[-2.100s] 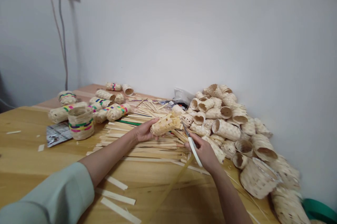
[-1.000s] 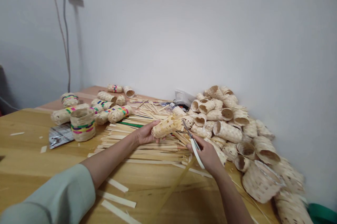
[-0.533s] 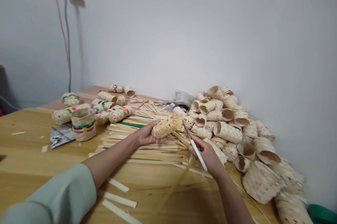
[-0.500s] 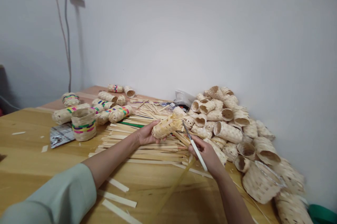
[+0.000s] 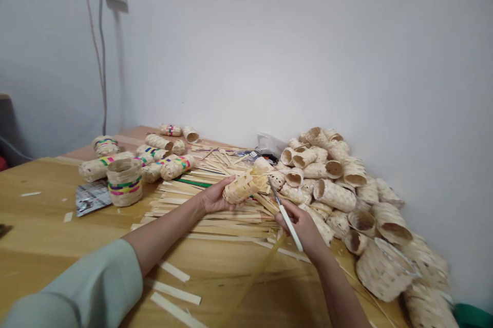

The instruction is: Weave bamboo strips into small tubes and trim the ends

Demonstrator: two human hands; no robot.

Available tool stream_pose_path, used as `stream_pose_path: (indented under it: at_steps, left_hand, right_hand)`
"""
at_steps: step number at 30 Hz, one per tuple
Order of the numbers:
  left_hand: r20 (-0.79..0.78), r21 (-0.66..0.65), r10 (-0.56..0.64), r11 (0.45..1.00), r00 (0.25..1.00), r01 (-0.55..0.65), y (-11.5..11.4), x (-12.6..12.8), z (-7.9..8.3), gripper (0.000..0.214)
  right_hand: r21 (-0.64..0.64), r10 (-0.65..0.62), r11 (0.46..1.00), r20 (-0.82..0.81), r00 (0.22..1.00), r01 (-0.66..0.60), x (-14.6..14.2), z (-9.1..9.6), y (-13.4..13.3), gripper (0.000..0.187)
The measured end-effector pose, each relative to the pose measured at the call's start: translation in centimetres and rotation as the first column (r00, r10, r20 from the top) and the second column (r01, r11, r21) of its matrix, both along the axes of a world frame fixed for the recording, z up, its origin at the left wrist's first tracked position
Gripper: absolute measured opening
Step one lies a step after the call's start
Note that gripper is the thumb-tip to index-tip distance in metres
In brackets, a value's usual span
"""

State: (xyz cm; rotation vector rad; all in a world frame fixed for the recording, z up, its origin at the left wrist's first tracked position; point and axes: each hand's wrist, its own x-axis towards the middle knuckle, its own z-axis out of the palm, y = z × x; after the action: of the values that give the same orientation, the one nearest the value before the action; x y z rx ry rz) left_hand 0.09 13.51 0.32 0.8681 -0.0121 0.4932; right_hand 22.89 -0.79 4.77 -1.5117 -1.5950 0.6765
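My left hand (image 5: 215, 197) is wrapped round the near end of a small woven bamboo basket (image 5: 241, 188), a narrow tube tilted up to the right. Loose strip ends stick out at the tube's far end. In my right hand (image 5: 302, 225) is a white-handled tool (image 5: 289, 225) with a slim dark metal tip. That tip points up-left, right beside the loose ends; whether it touches them I cannot tell. A yellowish strip (image 5: 256, 274) slants down below my right hand, blurred. Beneath both hands lies a layer of flat bamboo strips (image 5: 215, 229).
A large heap of plain woven tubes (image 5: 333, 193) fills the right side. Baskets with coloured bands (image 5: 125, 184) stand and lie at the left, beside a silvery packet (image 5: 90, 198). Loose strips (image 5: 173, 292) lie near the front. Cables (image 5: 103, 61) hang along the wall behind.
The whole view has shifted slightly, so things appear a little further right. My hands, the basket and the tool keep nearly the same positions relative to each other.
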Motion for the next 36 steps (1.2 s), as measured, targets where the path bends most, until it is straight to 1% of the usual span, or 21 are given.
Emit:
stream_pose_path:
  at_steps: [3,8,12,18,20,23,27,29,31,34,36]
  left_hand:
    - [-0.027,0.007,-0.015,1.000,1.000,0.015,0.0,0.1,-0.1,0.047]
    - [-0.048,0.004,0.003,1.000,0.999,-0.002,0.1,0.2,-0.2,0.049]
    - [-0.048,-0.009,-0.003,1.000,0.999,0.003,0.2,0.3,-0.4,0.051]
    - [-0.038,-0.018,-0.006,1.000,0.999,0.005,0.2,0.5,-0.7,0.053]
    - [-0.029,-0.019,-0.012,1.000,1.000,0.011,0.2,0.5,-0.7,0.052]
    - [-0.027,-0.028,-0.009,1.000,1.000,0.008,0.0,0.4,-0.4,0.048]
    - [-0.088,-0.068,-0.016,0.998,0.996,0.010,0.0,0.1,0.1,0.050]
    - [-0.104,-0.079,-0.009,0.997,0.995,0.001,0.0,0.0,0.3,0.052]
    - [-0.106,-0.084,0.008,0.996,0.994,-0.017,0.0,-0.1,0.5,0.054]
    - [-0.101,-0.098,0.039,0.994,0.994,-0.049,-0.1,-0.2,0.5,0.052]
    - [-0.095,-0.090,0.039,0.995,0.995,-0.048,0.0,-0.1,0.4,0.051]
  right_hand:
    - [0.041,-0.007,0.999,0.032,0.999,0.005,-0.2,0.3,-0.1,0.051]
    - [0.033,-0.019,0.999,0.087,0.996,0.016,-0.2,0.7,-0.2,0.052]
    - [0.053,-0.047,0.998,0.115,0.992,0.041,-0.2,0.5,0.0,0.053]
    - [0.059,-0.048,0.997,0.106,0.993,0.042,-0.3,0.0,0.0,0.051]
    - [0.058,-0.041,0.998,0.106,0.994,0.035,-0.3,0.0,0.0,0.051]
    - [0.077,-0.045,0.996,0.148,0.988,0.033,-0.5,0.3,-0.1,0.049]
    - [0.062,-0.079,0.996,0.164,0.983,0.069,-0.6,0.8,-0.4,0.052]
    - [0.049,-0.075,0.996,0.156,0.985,0.069,-0.3,0.9,-0.5,0.053]
    - [0.070,-0.089,0.994,0.164,0.983,0.078,0.2,0.9,-0.5,0.053]
    - [0.109,-0.108,0.990,0.218,0.970,0.086,0.8,0.9,-0.5,0.053]
    - [0.105,-0.084,0.993,0.249,0.965,0.059,1.0,0.9,-0.5,0.052]
